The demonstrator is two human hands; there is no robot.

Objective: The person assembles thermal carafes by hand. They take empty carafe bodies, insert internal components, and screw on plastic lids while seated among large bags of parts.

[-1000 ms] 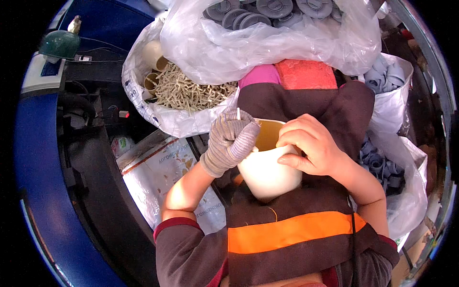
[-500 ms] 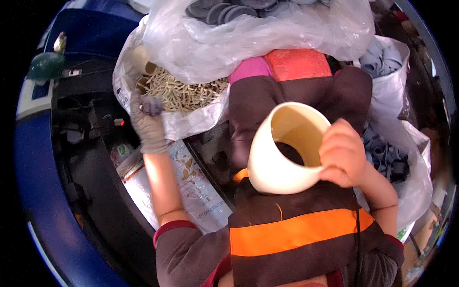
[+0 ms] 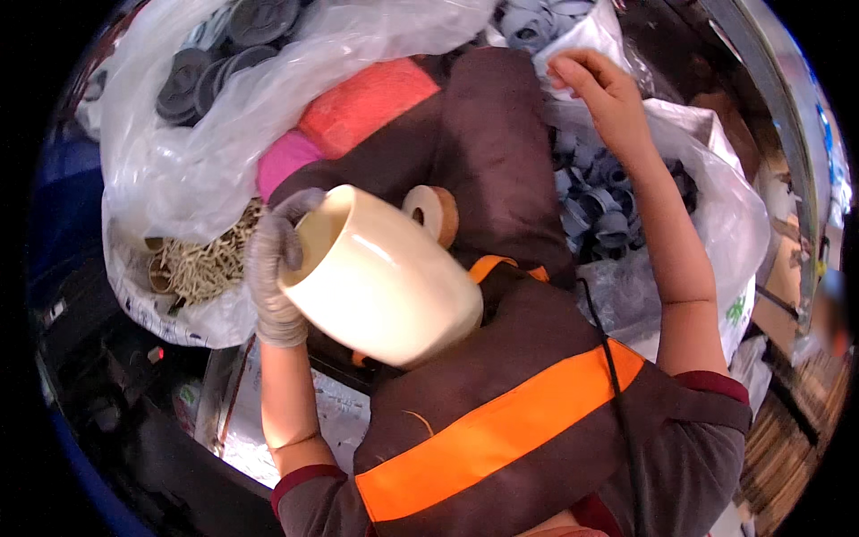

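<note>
My left hand [image 3: 279, 264], in a grey glove, is closed round the rim of a glossy cream plastic pot [image 3: 389, 282]. The pot lies tilted across my lap, its mouth toward the glove and its base toward my right. My bare right hand [image 3: 604, 94] is raised at the far right, fingers loosely bent, with nothing visible in it. It is nearest a bag of grey rings [image 3: 613, 210] and a farther bag of lighter grey pieces [image 3: 537, 25]. On my lap behind the pot rests a small ring [image 3: 432, 215] with a pale face and tan side, like a tape roll.
A big clear plastic bag [image 3: 188, 170] with dark grey discs [image 3: 259, 20] stands ahead on the left. Below it, a white sack [image 3: 219, 327] holds thin beige strips [image 3: 210, 259]. A red and pink pad [image 3: 367, 106] lies by my knees. Wooden boards [image 3: 796, 447] show at lower right.
The pot has passed from my right hand to my left and tipped over sideways. My right hand has moved up and away. The view has turned right, and the tan-sided ring now shows.
</note>
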